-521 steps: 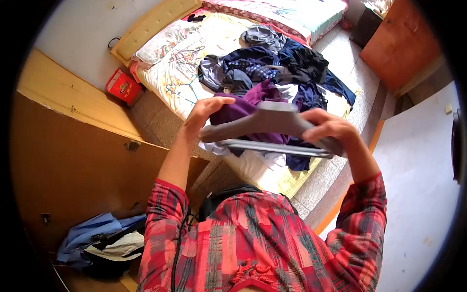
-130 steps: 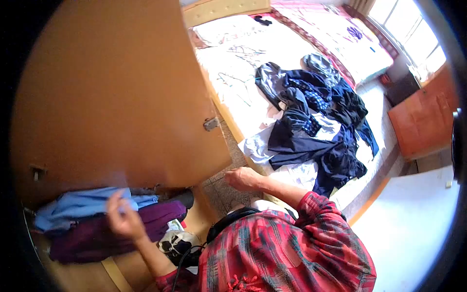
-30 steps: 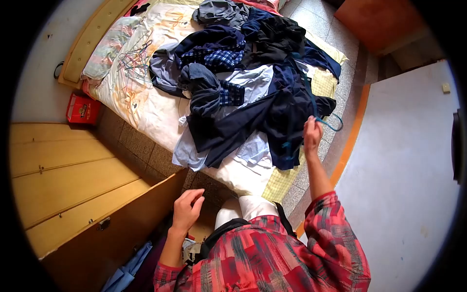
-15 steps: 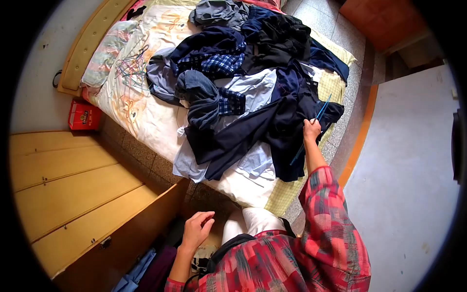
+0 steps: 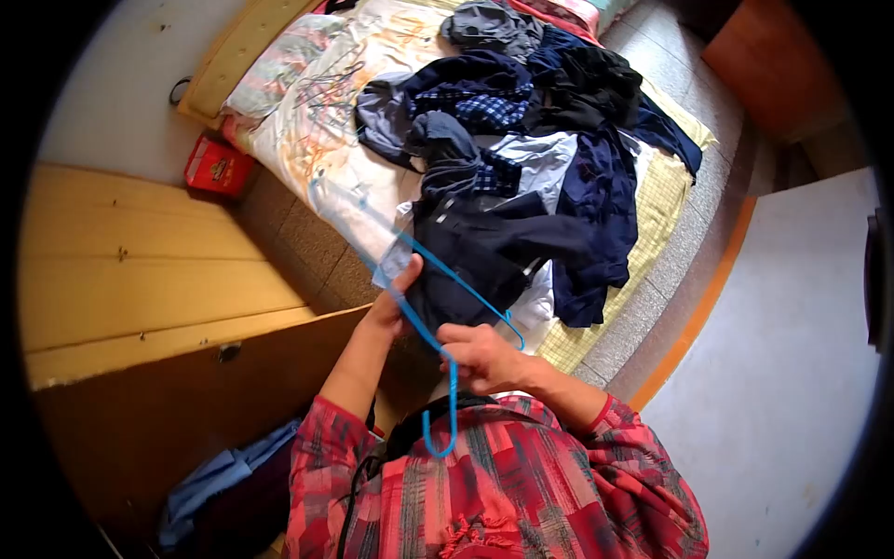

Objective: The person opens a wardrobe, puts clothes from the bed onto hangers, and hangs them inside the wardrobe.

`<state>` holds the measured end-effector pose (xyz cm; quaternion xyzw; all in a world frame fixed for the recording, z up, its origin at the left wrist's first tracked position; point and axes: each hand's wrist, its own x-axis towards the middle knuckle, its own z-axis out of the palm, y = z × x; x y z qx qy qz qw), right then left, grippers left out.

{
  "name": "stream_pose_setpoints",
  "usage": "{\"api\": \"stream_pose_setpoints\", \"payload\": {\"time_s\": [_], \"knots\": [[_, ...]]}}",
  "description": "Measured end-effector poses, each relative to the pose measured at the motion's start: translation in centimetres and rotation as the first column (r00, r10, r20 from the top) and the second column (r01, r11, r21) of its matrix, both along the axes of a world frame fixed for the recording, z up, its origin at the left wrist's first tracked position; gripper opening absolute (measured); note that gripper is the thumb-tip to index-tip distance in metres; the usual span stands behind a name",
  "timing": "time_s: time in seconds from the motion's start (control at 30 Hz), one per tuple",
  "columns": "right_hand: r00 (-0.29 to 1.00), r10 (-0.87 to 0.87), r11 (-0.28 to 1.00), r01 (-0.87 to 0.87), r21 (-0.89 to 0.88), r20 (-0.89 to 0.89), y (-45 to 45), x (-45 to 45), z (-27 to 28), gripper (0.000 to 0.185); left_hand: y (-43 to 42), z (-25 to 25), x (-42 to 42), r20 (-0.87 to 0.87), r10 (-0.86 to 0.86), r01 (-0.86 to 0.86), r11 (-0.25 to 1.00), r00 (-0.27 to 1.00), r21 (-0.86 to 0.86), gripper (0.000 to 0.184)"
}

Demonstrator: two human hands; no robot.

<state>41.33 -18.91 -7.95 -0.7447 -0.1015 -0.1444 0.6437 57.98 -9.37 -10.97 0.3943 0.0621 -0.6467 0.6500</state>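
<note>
Two blue clothes hangers [image 5: 453,272] are in front of me, their far ends smeared by motion. My right hand [image 5: 480,359] is closed on one hanger near its neck, and that hook hangs down toward my shirt. Along the same hanger's bar, my left hand [image 5: 396,303] is closed, thumb up; its other fingers are partly hidden. The second hook shows just beyond my right hand. Behind the hangers is a dark garment [image 5: 466,265], apparently trousers, blurred and close to my left thumb. Whether the left hand also grips it is unclear.
Dark and checked clothes [image 5: 494,107] are heaped on the bed [image 5: 675,191]. Thin hangers lie in a tangle [image 5: 326,98] near the pillow [image 5: 279,65]. An open wooden cabinet door [image 5: 186,363] stands at left, and a red box [image 5: 219,166] sits by the bed.
My right hand has come in from the bed's right side to my waist with the blue hangers. My left hand has risen to them. The dark garment has shifted left and toward me.
</note>
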Motion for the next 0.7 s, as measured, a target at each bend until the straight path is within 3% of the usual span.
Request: {"api": "stream_pose_setpoints", "payload": {"time_s": [0.03,0.1,0.17,0.2,0.23,0.3,0.33,0.37,0.43,0.5,0.57,0.6,0.7], "knots": [[0.998,0.063,0.997,-0.063,-0.039,0.006,1.3,0.4,0.5,0.021,0.3,0.9,-0.4,0.083,0.013,-0.022,0.994,0.996,0.106,0.057],[0.996,0.083,0.993,-0.082,-0.088,0.011,3.4,0.9,0.8,0.022,1.0,0.3,0.5,0.197,-0.045,0.034,0.998,0.979,0.061,0.044],[0.996,0.092,0.990,-0.090,-0.106,0.016,4.9,1.3,0.7,0.020,2.1,1.3,0.9,0.279,0.132,-0.107,0.989,0.951,-0.104,0.047],[0.994,0.105,0.989,-0.104,-0.101,0.004,5.2,1.1,1.0,0.020,2.9,2.8,1.3,0.314,0.183,-0.183,0.983,0.932,-0.027,0.051],[0.993,0.113,0.993,-0.112,0.033,-0.046,5.1,0.7,2.1,0.015,3.8,2.3,2.7,0.326,0.203,-0.161,0.975,0.923,-0.152,0.055],[0.995,-0.035,0.990,0.021,0.142,0.096,4.5,0.3,2.2,0.011,5.5,4.7,2.7,0.285,0.293,-0.249,0.952,0.913,-0.178,0.055],[0.987,-0.144,0.982,0.134,0.130,0.069,3.8,-0.1,1.6,0.004,7.1,3.4,3.4,0.372,0.373,-0.321,0.927,0.850,-0.194,0.054],[0.967,-0.253,0.962,0.247,0.120,0.042,2.9,-0.7,1.0,0.009,8.3,4.5,3.5,0.381,0.387,-0.333,0.921,0.840,-0.203,0.054],[0.913,-0.335,0.834,0.402,0.377,-0.232,0.9,-2.4,1.7,0.027,10.3,8.5,2.7,0.295,0.377,-0.357,0.926,0.878,-0.119,0.051],[0.864,-0.469,0.772,0.501,0.391,-0.182,-0.3,-2.5,1.2,0.042,11.5,10.8,2.0,0.203,0.408,-0.368,0.906,0.890,-0.208,0.043],[0.829,-0.558,0.818,0.555,0.148,-0.026,-0.8,-1.9,2.8,0.046,13.5,10.1,2.6,0.223,0.423,-0.334,0.876,0.878,-0.347,0.037],[0.757,-0.651,0.758,0.646,0.088,0.050,-0.2,-0.8,4.1,0.045,13.6,11.4,1.9,0.117,0.487,-0.441,0.851,0.865,-0.284,0.035],[0.618,-0.784,0.609,0.747,0.267,0.058,-0.4,0.9,4.8,0.044,14.0,15.0,0.5,0.061,0.526,-0.501,0.836,0.849,-0.225,0.037]]}}
